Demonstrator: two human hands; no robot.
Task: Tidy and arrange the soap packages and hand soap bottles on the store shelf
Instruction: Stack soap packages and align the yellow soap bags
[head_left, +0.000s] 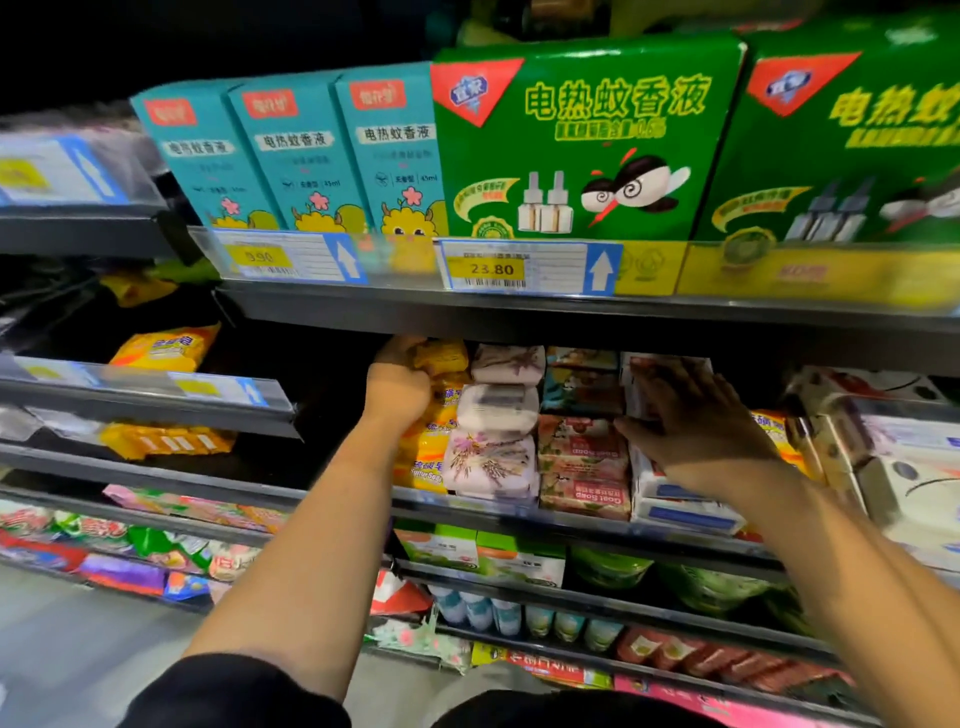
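Left hand (397, 387) grips topmost "Sulfur Soap" pack (444, 357); right hand (696, 415) touches white box (638, 397).

The soap shelf (519, 512) runs from the centre down toward 4 o'clock. On it stand touching stacks, side by side: yellow packs (423, 457) at the 9 o'clock end, then floral packs (491, 462), pink packs (582, 467) and white-and-blue boxes (675, 512), with white boxes (893, 483) at 3 o'clock. The shelf above (519, 312), at 12 o'clock, carries upright teal boxes (291, 156) and, touching them toward 1 o'clock, green boxes (587, 140).
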